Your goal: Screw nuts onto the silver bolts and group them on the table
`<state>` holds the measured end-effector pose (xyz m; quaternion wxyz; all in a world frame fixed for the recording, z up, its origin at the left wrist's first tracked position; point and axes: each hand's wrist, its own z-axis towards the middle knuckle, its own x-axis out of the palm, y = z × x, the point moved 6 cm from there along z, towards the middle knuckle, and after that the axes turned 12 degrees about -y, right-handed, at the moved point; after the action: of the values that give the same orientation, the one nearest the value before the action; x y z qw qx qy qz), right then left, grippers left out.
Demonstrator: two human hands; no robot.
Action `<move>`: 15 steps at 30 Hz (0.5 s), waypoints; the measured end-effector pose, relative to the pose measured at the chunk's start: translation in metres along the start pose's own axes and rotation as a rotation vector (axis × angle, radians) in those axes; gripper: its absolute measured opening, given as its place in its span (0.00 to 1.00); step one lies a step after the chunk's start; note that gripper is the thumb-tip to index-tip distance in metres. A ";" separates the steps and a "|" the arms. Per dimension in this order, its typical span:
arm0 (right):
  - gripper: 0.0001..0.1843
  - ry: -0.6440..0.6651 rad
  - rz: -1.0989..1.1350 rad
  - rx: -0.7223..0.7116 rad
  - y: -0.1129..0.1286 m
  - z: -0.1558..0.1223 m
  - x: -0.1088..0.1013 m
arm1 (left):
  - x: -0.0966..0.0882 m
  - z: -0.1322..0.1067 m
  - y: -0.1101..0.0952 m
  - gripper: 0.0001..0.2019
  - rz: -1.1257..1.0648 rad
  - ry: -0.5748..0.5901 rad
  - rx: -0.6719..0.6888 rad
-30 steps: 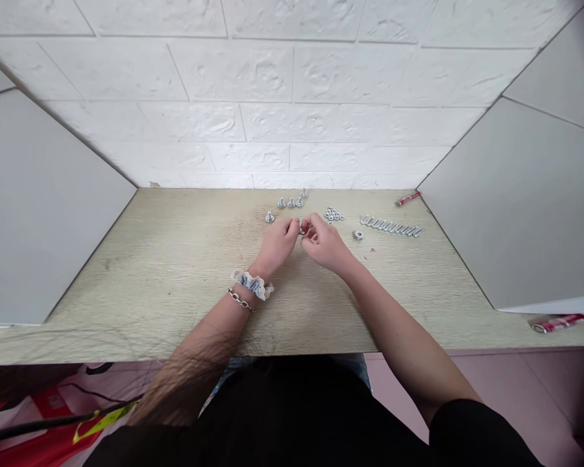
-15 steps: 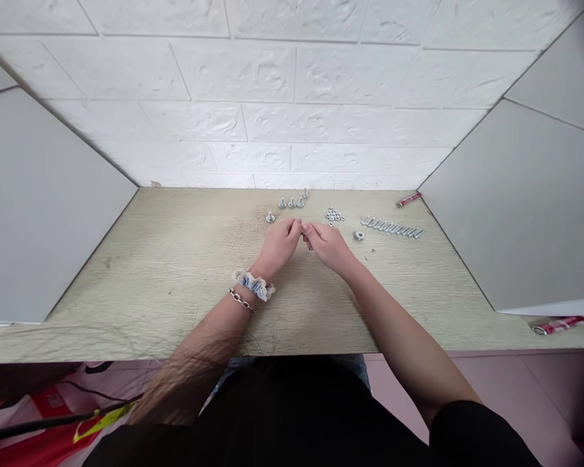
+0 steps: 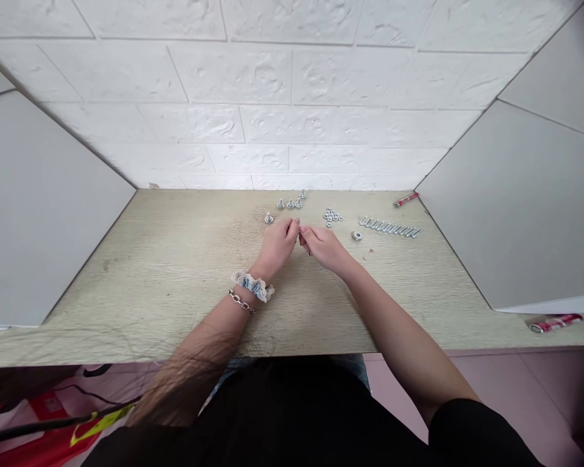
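Near: left hand and right hand meet fingertip to fingertip above the wooden table, closer than a second ago | Held: both pinch one small metal piece, now hidden, shape unclear | Beyond: standing bolts, heap of nuts, washer, row of bolts unchanged

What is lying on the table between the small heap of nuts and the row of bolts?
One washer lies between the heap of nuts and the row of bolts, in the head view.

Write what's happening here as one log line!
left hand and right hand: fingertips together, contents hidden | nuts beyond right hand | bolt row right | table
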<state>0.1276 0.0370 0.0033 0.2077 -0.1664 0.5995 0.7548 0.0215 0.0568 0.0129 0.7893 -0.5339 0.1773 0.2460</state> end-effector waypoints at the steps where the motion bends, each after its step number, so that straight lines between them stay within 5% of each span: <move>1: 0.21 -0.010 -0.001 -0.015 0.001 0.000 0.000 | 0.000 0.000 0.000 0.18 -0.003 -0.002 0.005; 15: 0.03 -0.107 -0.034 -0.134 0.010 0.000 -0.004 | -0.003 0.003 0.002 0.17 -0.034 -0.018 -0.042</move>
<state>0.1263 0.0342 0.0136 0.2405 -0.1497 0.5327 0.7975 0.0179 0.0595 0.0136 0.7835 -0.5512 0.1558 0.2410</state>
